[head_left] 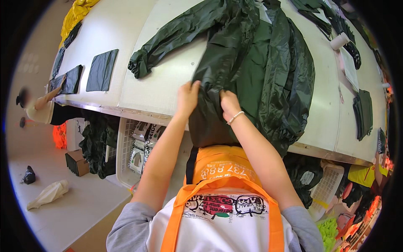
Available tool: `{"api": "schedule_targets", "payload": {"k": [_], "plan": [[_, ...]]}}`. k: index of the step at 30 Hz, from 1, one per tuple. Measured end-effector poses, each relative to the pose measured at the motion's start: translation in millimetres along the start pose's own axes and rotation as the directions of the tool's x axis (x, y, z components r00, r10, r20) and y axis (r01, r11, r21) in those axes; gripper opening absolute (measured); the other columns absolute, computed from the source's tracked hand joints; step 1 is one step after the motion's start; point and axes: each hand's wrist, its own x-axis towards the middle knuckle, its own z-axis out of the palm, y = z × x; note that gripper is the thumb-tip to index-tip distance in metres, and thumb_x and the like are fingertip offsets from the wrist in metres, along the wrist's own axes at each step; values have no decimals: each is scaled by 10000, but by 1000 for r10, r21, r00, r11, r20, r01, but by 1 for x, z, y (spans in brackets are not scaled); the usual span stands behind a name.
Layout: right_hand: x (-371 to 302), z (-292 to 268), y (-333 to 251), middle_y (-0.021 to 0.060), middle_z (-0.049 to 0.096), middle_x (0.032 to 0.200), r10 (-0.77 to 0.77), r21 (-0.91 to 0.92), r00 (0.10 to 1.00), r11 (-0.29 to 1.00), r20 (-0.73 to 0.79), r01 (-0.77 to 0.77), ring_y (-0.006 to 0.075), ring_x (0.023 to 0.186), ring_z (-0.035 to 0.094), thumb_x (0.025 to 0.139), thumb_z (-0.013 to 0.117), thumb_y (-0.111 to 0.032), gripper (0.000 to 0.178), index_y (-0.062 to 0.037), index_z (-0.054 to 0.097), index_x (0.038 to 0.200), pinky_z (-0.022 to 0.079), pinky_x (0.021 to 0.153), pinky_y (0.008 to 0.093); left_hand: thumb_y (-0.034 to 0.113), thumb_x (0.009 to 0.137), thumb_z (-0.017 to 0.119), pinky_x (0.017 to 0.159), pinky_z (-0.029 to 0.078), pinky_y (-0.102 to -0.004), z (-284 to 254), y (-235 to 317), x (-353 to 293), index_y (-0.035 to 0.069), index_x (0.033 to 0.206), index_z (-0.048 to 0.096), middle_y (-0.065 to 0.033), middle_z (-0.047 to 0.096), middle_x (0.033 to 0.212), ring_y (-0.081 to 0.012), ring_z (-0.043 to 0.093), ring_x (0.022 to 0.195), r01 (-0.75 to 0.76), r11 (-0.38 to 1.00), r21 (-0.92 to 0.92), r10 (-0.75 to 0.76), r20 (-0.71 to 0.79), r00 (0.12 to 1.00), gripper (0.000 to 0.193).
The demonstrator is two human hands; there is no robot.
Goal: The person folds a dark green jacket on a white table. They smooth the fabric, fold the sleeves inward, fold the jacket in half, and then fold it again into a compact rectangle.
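A dark green, shiny rain jacket [256, 63] lies spread over the white table, its lower part hanging over the near edge in front of me. One sleeve [180, 35] with a gathered cuff reaches out to the left. My left hand [187, 98] is closed on the left edge of the jacket's front panel, thumb on top. A short way to the right, my right hand [230, 105], with a beaded bracelet at the wrist, pinches a fold of the same panel. Between the two hands the fabric is bunched. The fingertips under the cloth are hidden.
Folded dark green garments [102, 70] lie on the table [163, 90] at left, where another person [40, 107] stands. At right are a white roll [339, 41] and a folded dark piece [363, 115]. Below the table edge stands a white crate [125, 151] holding packaged goods.
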Motion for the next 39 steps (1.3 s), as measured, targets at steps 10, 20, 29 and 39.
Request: {"api": "schedule_targets", "payload": {"k": [10,20,29,39], "plan": [[-19,-83,-3,5,541,707,175,384,984,911,-29,-150,132,628,528,954,526,-366,272,-112,539,856,440,571,259,431,870,599,699,478,-403,-10,22,-45,-7,916,632,-163,661,838,-296,628,782,55,995,85,-69,171,983,442],[-25,-115,12,57,592,767,-50,-247,982,969,-181,3,178,671,579,882,633,-210,225,-32,555,996,493,634,300,152,919,541,996,385,-388,100,22,-95,-5,1120,508,-124,566,1127,-244,517,1073,661,-229,-715,-331,696,638,257],[-27,-93,-2,1,598,748,98,170,995,980,34,-103,86,589,511,888,640,-202,184,-21,616,861,433,557,245,149,885,569,964,378,-371,95,35,-99,37,1046,558,-113,587,1064,-241,532,1016,712,-170,-681,-395,709,584,197],[-41,-134,7,117,587,847,-507,-603,833,743,-224,290,265,775,586,811,694,-165,253,-18,560,967,491,713,365,120,833,699,748,464,-297,114,19,-90,70,978,591,-45,622,905,-171,564,857,824,137,-550,-524,665,532,188]]}}
